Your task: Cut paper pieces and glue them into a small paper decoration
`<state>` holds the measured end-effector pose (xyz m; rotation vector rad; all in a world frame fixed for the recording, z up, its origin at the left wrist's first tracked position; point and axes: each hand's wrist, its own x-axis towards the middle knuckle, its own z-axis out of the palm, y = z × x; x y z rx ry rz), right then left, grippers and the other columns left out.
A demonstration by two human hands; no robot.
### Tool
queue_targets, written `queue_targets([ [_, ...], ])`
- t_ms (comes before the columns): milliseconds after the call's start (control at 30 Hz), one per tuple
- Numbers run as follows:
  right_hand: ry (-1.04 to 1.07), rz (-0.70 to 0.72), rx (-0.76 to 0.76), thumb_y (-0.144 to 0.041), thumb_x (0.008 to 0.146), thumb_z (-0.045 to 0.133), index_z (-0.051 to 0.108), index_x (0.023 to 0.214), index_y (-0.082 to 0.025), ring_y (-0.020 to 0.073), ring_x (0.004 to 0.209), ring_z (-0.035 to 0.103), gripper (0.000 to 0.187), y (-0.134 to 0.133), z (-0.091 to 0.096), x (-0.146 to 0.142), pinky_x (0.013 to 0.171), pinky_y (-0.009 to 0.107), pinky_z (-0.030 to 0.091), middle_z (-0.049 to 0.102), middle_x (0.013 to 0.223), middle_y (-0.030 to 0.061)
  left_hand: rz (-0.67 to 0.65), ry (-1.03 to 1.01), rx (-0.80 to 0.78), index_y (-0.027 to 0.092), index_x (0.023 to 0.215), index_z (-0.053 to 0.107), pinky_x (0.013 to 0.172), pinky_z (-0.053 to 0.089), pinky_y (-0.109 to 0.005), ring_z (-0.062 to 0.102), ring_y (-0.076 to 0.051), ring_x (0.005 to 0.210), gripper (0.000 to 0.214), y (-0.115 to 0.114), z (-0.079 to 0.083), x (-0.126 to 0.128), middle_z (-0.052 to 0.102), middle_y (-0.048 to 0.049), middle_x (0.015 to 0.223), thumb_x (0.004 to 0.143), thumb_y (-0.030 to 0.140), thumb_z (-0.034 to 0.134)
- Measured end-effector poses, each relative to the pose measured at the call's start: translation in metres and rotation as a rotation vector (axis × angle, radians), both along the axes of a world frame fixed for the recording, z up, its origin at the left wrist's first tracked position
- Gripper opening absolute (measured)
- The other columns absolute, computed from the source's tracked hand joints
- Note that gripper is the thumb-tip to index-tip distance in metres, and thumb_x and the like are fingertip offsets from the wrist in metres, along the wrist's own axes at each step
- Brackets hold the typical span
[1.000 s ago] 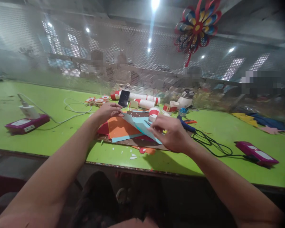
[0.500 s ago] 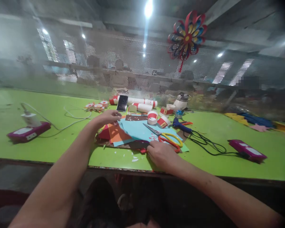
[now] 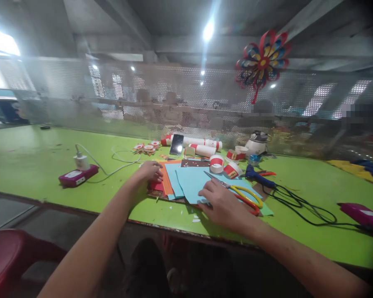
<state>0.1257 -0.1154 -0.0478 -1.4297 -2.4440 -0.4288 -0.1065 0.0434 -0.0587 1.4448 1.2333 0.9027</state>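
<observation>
A stack of coloured paper sheets lies on the green table (image 3: 34, 165), with a light blue sheet (image 3: 192, 182) on top and orange (image 3: 166, 182) and red edges showing at its left. My left hand (image 3: 149, 170) rests on the stack's left edge, fingers loosely laid on the orange and red sheets. Spread flat, my right hand (image 3: 224, 203) presses on the near right part of the light blue sheet. Scissors (image 3: 245, 194) with yellow and red handles lie on the paper, just right of my right hand.
Behind the paper stand a phone (image 3: 176, 144), red-and-white rolls (image 3: 202, 148) and paper rings (image 3: 216, 163). A blue glue gun (image 3: 257, 176) trails a black cord (image 3: 298, 203). Purple power strips sit left (image 3: 77, 177) and right (image 3: 365, 215). A perforated screen (image 3: 81, 103) backs the table.
The blue sheet, lifted between both hands a second ago, now lies flat. My right hand went to the near edge, then onto the sheet. The view swung left.
</observation>
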Motion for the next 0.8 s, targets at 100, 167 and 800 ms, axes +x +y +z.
queue_targets([
  [100,-0.049,0.059,0.038,-0.021,0.081,0.053,0.061,0.088,-0.015,0.0254,0.086,0.046,0.012,0.017,-0.007,-0.014,0.075,0.038,0.038,0.058,0.087,0.0116,-0.002,-0.057,-0.01,0.015,0.085,0.051,0.055,0.053,-0.035,0.062,-0.018,0.048,0.016,0.001,-0.005,0.002,0.063,-0.0044,0.058,0.07,0.014,0.053],
  [167,-0.041,0.054,0.048,-0.019,0.081,0.053,0.062,0.086,-0.014,0.0256,0.085,0.047,0.011,0.029,-0.013,-0.017,0.073,0.038,0.039,0.058,0.086,0.0126,0.002,-0.099,0.001,0.016,0.085,0.051,0.055,0.053,-0.036,0.062,-0.018,0.047,0.016,0.002,-0.009,0.003,0.064,-0.0047,0.059,0.069,0.015,0.055],
  [800,0.398,0.123,0.022,-0.014,0.08,0.053,0.055,0.111,-0.017,0.0247,0.093,0.05,0.032,0.033,-0.015,0.007,0.079,0.041,0.045,0.054,0.1,0.0121,-0.143,-0.025,0.409,0.014,0.084,0.064,0.079,0.048,-0.035,0.063,-0.018,0.076,0.029,0.018,0.006,0.028,0.068,-0.0055,0.079,0.056,0.018,0.067],
])
